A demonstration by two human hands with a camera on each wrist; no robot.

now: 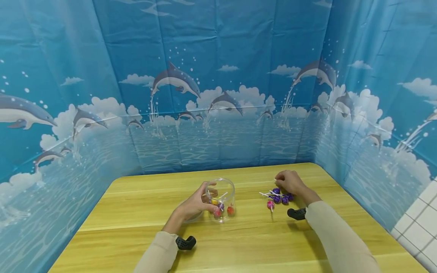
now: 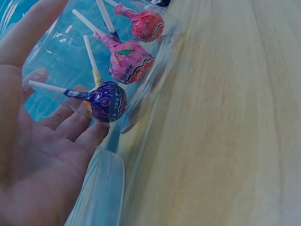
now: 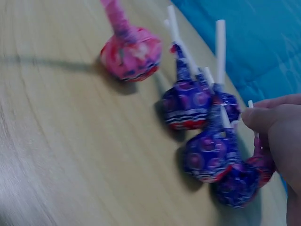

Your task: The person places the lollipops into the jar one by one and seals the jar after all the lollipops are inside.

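My left hand grips a clear plastic jar from its left side, thumb in front and fingers behind. Inside the jar lie several lollipops, among them a red one, a pink one and a purple one. My right hand is at the far side of a loose group of purple lollipops. Between thumb and finger it pinches the white stick of a pinkish-red lollipop, whose head is partly hidden by the hand. On the near side of the group lies a pink lollipop.
A clear round lid lies on the table under my left hand, beside the jar. The wooden table has a blue dolphin-print curtain along its back and sides. White tiles show at the right.
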